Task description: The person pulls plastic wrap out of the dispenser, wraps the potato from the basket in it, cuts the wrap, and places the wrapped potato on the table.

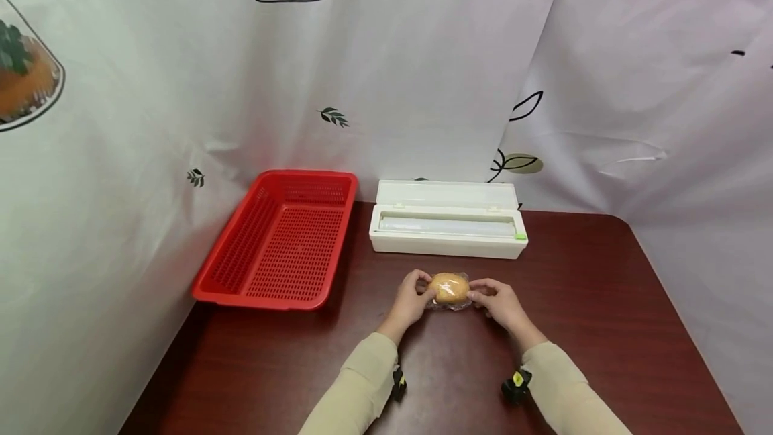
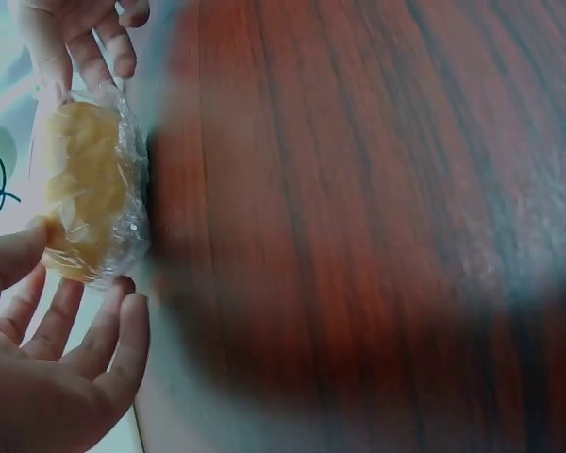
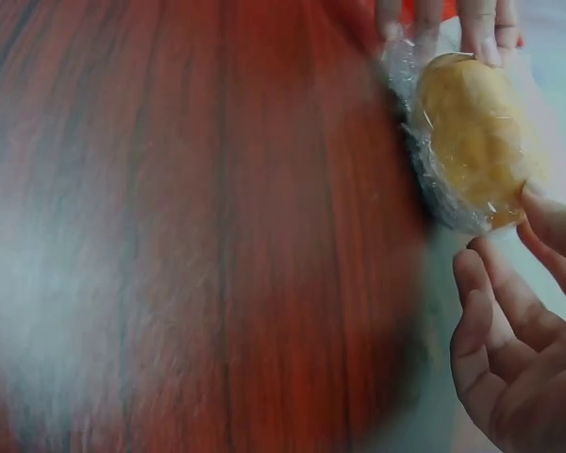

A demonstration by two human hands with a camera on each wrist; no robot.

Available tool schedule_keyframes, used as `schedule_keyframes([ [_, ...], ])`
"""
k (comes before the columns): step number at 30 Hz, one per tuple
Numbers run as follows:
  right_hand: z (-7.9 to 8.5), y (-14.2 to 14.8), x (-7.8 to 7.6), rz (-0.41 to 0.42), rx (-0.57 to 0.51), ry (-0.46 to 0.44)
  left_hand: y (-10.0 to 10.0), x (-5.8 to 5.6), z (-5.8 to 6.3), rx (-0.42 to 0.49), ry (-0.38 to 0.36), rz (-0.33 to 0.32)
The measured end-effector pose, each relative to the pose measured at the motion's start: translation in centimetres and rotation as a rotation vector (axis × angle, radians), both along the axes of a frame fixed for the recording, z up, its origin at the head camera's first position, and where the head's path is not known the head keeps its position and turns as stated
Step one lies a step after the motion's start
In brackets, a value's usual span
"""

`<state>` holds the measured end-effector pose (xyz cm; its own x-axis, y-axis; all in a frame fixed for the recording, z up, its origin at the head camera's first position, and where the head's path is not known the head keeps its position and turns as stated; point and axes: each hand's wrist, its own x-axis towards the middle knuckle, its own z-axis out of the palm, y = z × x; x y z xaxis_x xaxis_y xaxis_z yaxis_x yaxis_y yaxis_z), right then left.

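Note:
Between the two hands is a yellow, oval, potato-like item (image 1: 449, 288) wrapped in clear cling film, whose crumpled edge (image 2: 132, 203) sticks out along one side. My left hand (image 1: 412, 299) pinches its left end, with the thumb on the near side. At the other end, my right hand (image 1: 496, 302) holds it the same way, thumb and fingers on the film. Each wrist view shows the wrapped item (image 3: 476, 132) at close range, with the opposite hand's fingertips at its far end. Its underside is hidden.
Just behind the hands lies a long white cling film dispenser (image 1: 447, 245), its lid raised and a roll inside. A red perforated plastic basket (image 1: 326, 280) stands to the left on the dark reddish-brown table (image 1: 604, 327). White printed cloth (image 1: 423, 72) hangs around the back and sides.

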<state>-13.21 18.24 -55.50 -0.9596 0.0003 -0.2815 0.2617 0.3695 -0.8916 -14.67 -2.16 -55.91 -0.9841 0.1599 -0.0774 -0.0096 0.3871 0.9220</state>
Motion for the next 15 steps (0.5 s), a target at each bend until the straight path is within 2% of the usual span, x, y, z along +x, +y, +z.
schedule_keyframes([
  [4, 0.1, 0.1, -0.2, 0.009, 0.02, 0.03, 0.0, -0.2, 0.2, -0.041, 0.007, -0.012],
  [8, 0.1, 0.4, -0.3, 0.061, 0.008, 0.027, -0.8, -0.5, 0.2, 0.019, 0.027, -0.072],
  [11, 0.6, 1.1, -0.4, 0.093, 0.005, 0.03, -1.7, -0.9, 0.7, 0.06, 0.023, -0.107],
  [13, 1.2, 1.9, -0.7, 0.097, 0.031, 0.06, -2.4, -1.3, 1.5, 0.036, 0.016, -0.09],
  [15, 2.0, 2.8, -1.2, 0.087, 0.084, 0.1, -3.3, -1.9, 2.6, -0.047, 0.036, -0.047],
])
